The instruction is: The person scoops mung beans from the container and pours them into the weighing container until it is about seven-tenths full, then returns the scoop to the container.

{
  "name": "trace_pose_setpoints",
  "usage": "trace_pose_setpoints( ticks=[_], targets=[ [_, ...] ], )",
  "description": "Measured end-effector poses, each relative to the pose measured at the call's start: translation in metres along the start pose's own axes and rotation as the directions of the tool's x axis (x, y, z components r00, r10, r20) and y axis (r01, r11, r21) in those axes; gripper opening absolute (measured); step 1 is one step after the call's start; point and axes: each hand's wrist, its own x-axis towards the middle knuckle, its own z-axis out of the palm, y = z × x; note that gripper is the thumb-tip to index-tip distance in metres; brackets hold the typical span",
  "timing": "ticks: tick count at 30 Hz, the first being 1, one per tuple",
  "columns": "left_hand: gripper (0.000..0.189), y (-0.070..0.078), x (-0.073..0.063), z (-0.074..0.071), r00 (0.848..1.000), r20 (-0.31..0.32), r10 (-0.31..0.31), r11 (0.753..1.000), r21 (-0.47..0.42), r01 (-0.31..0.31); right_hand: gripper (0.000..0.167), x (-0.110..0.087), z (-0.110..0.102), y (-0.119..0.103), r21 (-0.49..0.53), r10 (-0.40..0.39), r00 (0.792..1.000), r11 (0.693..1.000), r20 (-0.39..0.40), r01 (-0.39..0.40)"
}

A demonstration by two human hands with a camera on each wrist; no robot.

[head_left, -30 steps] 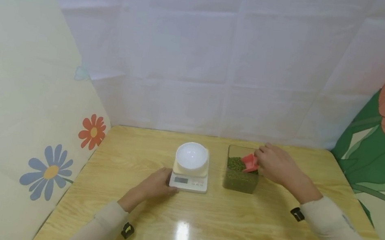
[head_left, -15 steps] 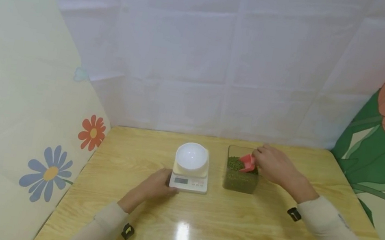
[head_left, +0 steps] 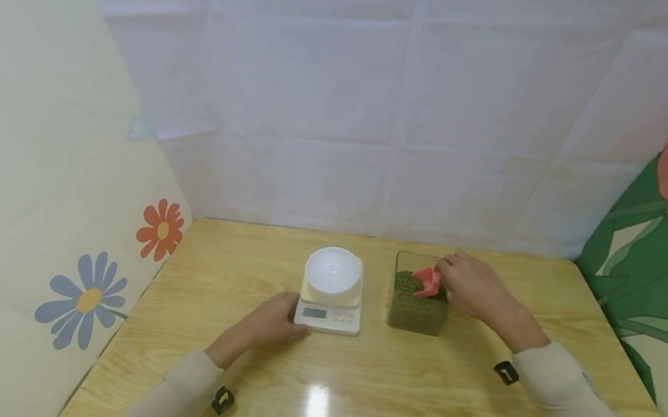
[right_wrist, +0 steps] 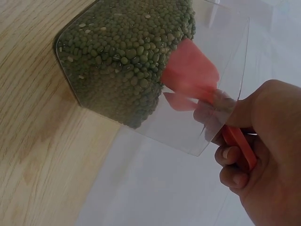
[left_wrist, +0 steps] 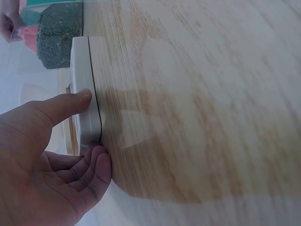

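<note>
My right hand (head_left: pixel 469 283) grips the handle of a red scoop (right_wrist: pixel 190 66) over the right rim of a clear square container (head_left: pixel 416 320). The scoop's blade dips into the green mung beans (right_wrist: pixel 127 42) that fill the lower part of the container. With its thumb on the front edge and fingers curled at the left side, my left hand (left_wrist: pixel 56 155) holds a white kitchen scale (head_left: pixel 327 320). On the scale's platform stands a white bowl (head_left: pixel 333 272), its inside showing no contents. The scale's display digits are too small to read.
Both scale and container stand on a light wooden table (head_left: pixel 384 401), the container to the right of the scale. A white cloth (head_left: pixel 324 93) hangs behind the table; flower-patterned sheets (head_left: pixel 46 161) close off both sides.
The right hand and scoop have shifted slightly left, deeper over the container. The left hand, scale and bowl stay in place.
</note>
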Motion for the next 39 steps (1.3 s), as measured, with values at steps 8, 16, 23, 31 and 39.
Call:
trace_pose_setpoints(
  ticks=[8, 16, 23, 31, 39],
  targets=[
    [0.052, 0.003, -0.002, 0.000, 1.000, 0.016, 0.019, 0.999, -0.036, -0.018, 0.015, 0.000, 0.005, 0.000, 0.006, 0.009, 1.000, 1.000, 0.005, -0.009],
    [0.053, 0.006, -0.003, -0.001, 1.000, 0.019, 0.017, 0.998, -0.058, -0.016, 0.014, -0.001, 0.007, -0.001, 0.020, 0.016, 1.000, 1.000, -0.004, -0.016],
    [0.050, 0.006, -0.002, -0.001, 0.999, 0.017, 0.031, 0.998, -0.058, -0.030, 0.013, 0.001, 0.008, -0.002, 0.023, 0.018, 1.000, 1.000, -0.009, -0.018],
    [0.050, 0.009, -0.003, -0.003, 0.999, 0.020, 0.029, 0.997, -0.066, -0.027, 0.015, 0.002, 0.005, -0.004, 0.023, 0.031, 1.000, 0.999, 0.005, -0.031],
    [0.049, 0.010, -0.004, -0.004, 1.000, 0.015, 0.026, 0.998, -0.052, -0.025, 0.014, 0.003, 0.009, -0.003, 0.051, 0.043, 0.999, 0.998, 0.011, -0.044]
  ],
)
